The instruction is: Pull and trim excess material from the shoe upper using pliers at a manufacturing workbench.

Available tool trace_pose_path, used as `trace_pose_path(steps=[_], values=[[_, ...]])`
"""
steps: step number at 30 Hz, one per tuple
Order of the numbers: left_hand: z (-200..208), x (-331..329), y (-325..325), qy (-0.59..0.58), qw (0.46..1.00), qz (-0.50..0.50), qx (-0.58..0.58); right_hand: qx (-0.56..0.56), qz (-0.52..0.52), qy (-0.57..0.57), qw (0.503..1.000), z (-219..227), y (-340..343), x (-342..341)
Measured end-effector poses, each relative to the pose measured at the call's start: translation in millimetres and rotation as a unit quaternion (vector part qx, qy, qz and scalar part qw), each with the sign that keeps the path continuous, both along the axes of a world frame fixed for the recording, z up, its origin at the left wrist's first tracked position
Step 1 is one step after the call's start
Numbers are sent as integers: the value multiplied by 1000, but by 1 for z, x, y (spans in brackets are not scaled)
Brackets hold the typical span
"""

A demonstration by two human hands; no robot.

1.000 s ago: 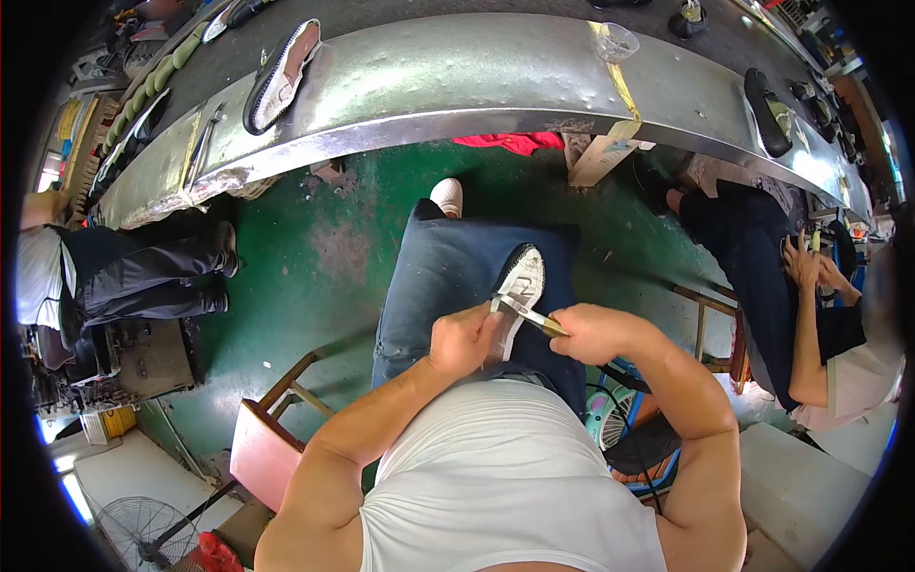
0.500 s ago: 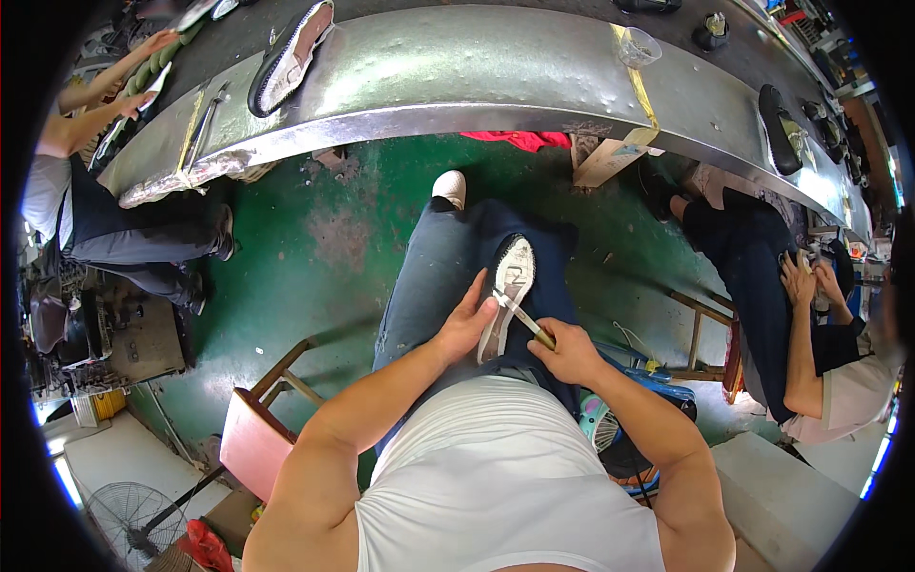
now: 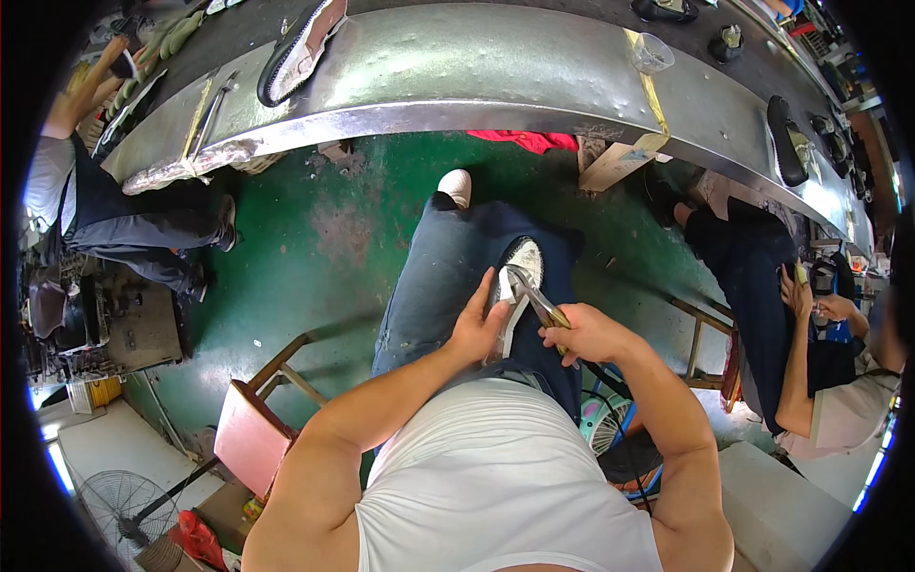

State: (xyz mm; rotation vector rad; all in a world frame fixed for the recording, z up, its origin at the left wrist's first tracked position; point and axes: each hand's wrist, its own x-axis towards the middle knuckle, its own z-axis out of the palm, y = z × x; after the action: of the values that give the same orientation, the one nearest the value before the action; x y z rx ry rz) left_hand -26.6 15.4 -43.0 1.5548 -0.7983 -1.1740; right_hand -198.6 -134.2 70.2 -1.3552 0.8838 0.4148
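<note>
A metal worktop (image 3: 477, 67) spans the top of the view beyond a green floor (image 3: 286, 267); a pink stool (image 3: 250, 434) and a fan (image 3: 129, 521) stand at lower left. The shoe (image 3: 529, 255) lies sole up on the lap (image 3: 424, 276). The left grip (image 3: 474, 327) is at its left edge, thumb and forefinger spread; whether it clasps the shoe, I cannot tell. The right grip (image 3: 583, 334), right of the shoe, is wrapped around pliers (image 3: 541, 307), their tip at a white strip (image 3: 506, 287). Counted: one shoe on the lap, one pair of pliers, one cup (image 3: 652, 54) on the worktop, two co-workers (image 3: 843, 412).
</note>
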Motion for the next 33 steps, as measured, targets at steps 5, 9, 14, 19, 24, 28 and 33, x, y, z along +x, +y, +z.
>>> trace_pose_path(steps=[5,9,14,19,24,28,33], values=[[13,0,0,-45,999,-2,-26,-31,19,2,999,-4,2,10],[13,4,-10,-285,952,-32,-109,-112,-115,-38,986,-57,52,-5],[33,10,-13,-247,961,-122,25,265,-178,-62,946,-38,23,-18],[37,9,-18,-237,965,-102,37,65,-106,-4,992,2,-6,-11],[35,6,-15,-262,958,-114,6,-207,39,-15,977,2,-20,26],[44,11,-15,-266,954,-138,25,-232,27,-83,969,-14,-22,24],[48,9,-11,-296,933,-196,57,-158,24,-24,987,-25,-21,20]])
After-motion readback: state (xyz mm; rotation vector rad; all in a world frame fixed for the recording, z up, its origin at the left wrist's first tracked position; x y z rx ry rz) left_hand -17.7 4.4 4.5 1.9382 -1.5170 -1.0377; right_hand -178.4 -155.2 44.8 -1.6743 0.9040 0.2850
